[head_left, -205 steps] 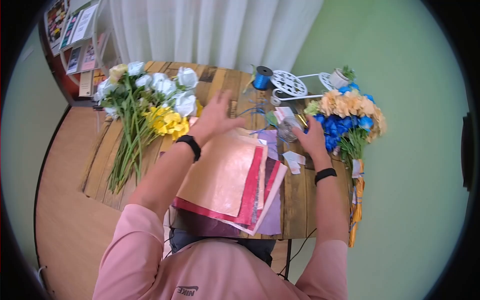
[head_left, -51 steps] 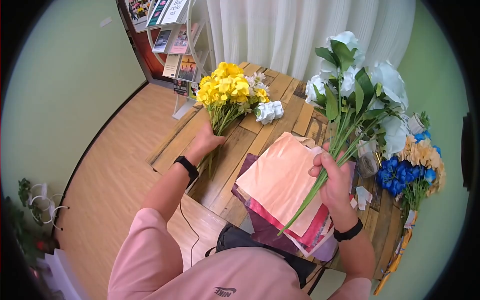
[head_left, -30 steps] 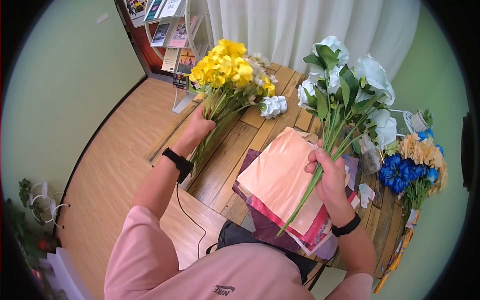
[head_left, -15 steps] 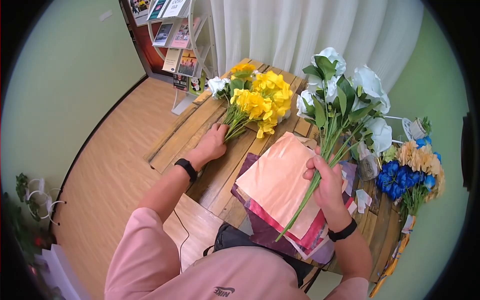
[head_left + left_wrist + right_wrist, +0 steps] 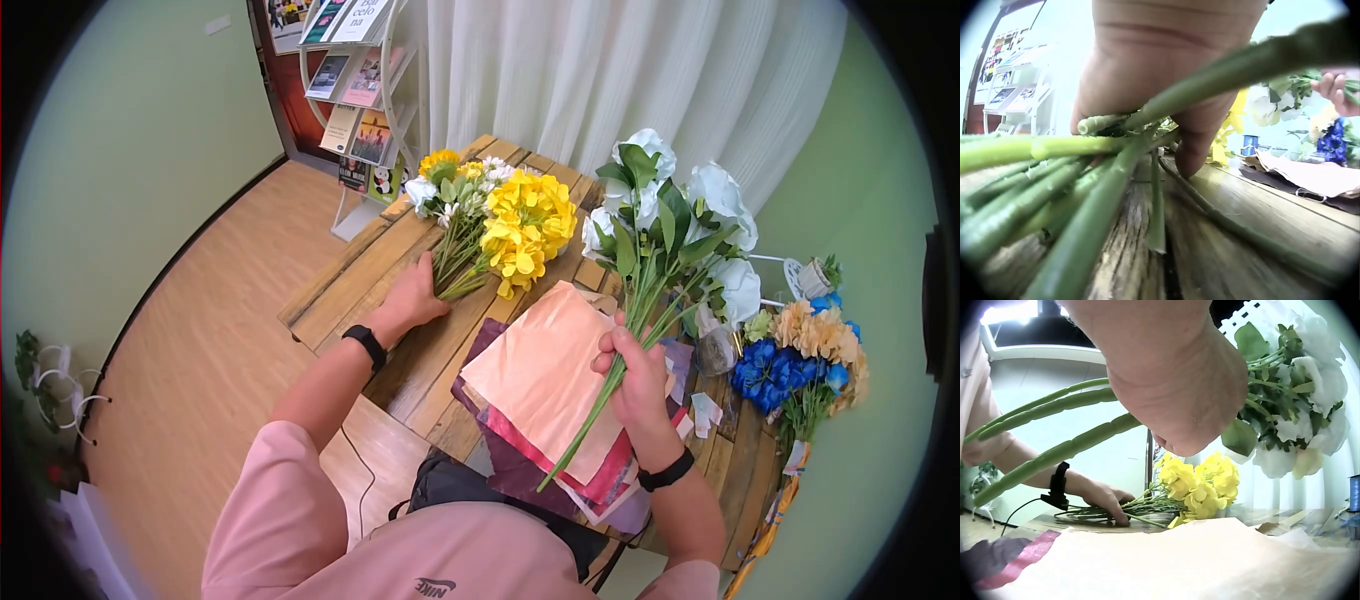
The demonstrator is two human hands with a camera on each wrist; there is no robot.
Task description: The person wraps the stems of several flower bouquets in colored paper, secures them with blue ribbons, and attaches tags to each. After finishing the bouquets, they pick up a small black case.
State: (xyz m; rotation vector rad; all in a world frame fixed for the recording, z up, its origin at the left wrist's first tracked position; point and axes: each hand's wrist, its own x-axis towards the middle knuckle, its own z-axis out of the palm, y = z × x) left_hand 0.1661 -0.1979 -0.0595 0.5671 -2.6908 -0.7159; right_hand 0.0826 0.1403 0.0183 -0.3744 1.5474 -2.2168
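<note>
My left hand point(image 5: 415, 292) grips the stems of a bunch of yellow flowers point(image 5: 528, 225) and smaller white blooms, lying on the wooden table. In the left wrist view, the green stems point(image 5: 1079, 215) fan out under the palm point(image 5: 1154, 69), with fingertips down near the wood. My right hand point(image 5: 637, 375) holds several white roses point(image 5: 722, 205) by their stems, upright and tilted, above a stack of wrapping sheets with peach paper point(image 5: 540, 365) on top. From the right wrist view, the fist point(image 5: 1179, 394) closes round the thick stems point(image 5: 1060, 450), roses to the right.
At the table's right lie blue flowers point(image 5: 775, 375) and peach-coloured flowers point(image 5: 815, 330), beside paper scraps point(image 5: 705, 413). A white metal stand holds a small pot point(image 5: 815, 280). Behind are a magazine rack point(image 5: 375, 85) and a white curtain point(image 5: 620, 80). A blue ribbon spool point(image 5: 1354, 494) stands on the table.
The white roses, earlier lying on the table's left, came up into my right hand. My left hand lifted the yellow bunch, turned it and laid it down, blooms further right.
</note>
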